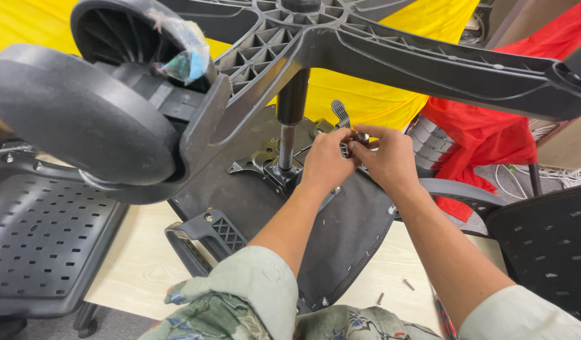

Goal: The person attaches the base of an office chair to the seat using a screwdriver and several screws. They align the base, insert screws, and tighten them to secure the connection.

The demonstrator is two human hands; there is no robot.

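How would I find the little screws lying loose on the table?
Start at the upturned chair seat, dark and lying on the pale wooden table. Look just past its near right edge, between the person's two forearms. Two short silver screws lie there on bare wood, the only shiny bits.

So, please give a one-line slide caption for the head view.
Left hand and right hand work together on the mechanism plate under an upturned office chair seat.

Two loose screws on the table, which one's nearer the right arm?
The upper right screw, lying closest to the right forearm. The other screw sits lower and further left, beside the seat edge.
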